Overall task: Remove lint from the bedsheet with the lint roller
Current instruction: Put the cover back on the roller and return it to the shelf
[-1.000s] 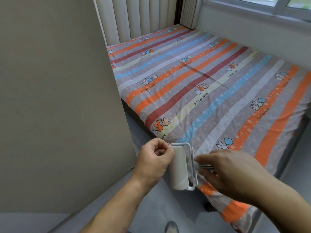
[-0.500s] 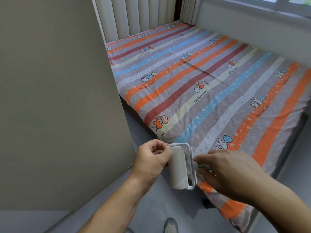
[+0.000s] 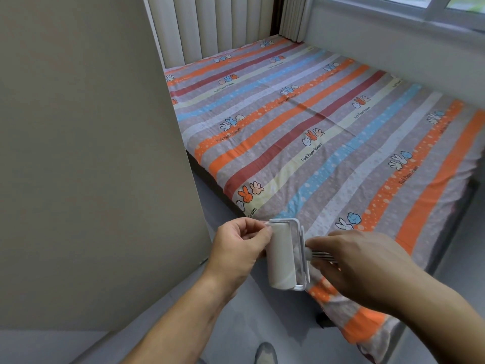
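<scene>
Here, the lint roller (image 3: 282, 256) was held between both hands. Its handle (image 3: 321, 256) was gripped by the curled fingers of the right hand (image 3: 367, 266), and the roll's upper end was pinched by the fingers of the left hand (image 3: 237, 248). The bedsheet (image 3: 315, 132) was spread beyond the fingers.

The right grip (image 3: 367, 266) is covering most of the handle of the lint roller (image 3: 282, 256), the bedsheet (image 3: 315, 143) is running off the right and bottom edges, and a shoe (image 3: 266, 354) is showing only partly at the bottom edge, too blurred to identify further.
</scene>
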`<state>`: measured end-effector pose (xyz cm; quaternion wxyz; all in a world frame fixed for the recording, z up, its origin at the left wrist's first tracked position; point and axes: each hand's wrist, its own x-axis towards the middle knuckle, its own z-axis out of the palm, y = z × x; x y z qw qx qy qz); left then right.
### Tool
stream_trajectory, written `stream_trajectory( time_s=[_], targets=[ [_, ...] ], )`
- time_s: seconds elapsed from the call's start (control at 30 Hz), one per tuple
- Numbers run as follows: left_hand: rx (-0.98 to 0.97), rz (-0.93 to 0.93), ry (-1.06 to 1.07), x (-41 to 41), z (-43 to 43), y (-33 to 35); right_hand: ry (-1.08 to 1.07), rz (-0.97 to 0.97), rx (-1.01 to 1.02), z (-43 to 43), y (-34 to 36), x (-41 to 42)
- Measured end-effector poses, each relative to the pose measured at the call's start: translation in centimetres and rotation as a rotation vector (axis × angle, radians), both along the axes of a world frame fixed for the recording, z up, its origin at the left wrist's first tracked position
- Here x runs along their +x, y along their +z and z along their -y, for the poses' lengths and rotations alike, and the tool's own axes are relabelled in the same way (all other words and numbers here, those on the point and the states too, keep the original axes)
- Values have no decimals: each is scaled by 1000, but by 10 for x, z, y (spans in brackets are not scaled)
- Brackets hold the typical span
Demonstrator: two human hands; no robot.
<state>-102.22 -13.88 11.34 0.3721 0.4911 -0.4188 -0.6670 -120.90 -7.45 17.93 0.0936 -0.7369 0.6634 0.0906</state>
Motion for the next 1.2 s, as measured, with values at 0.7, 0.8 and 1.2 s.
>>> stream_trajectory(
  time_s=[0.7, 0.8, 1.2],
  targets=[
    [255, -437, 170, 25, 22, -3, -72, 79, 92, 24, -8, -22],
    [273, -432, 255, 30, 22, -10, -62, 87, 118, 31, -10, -16],
    [104, 253, -262, 85, 15, -22, 17, 55, 185, 57, -6, 33]
  ],
)
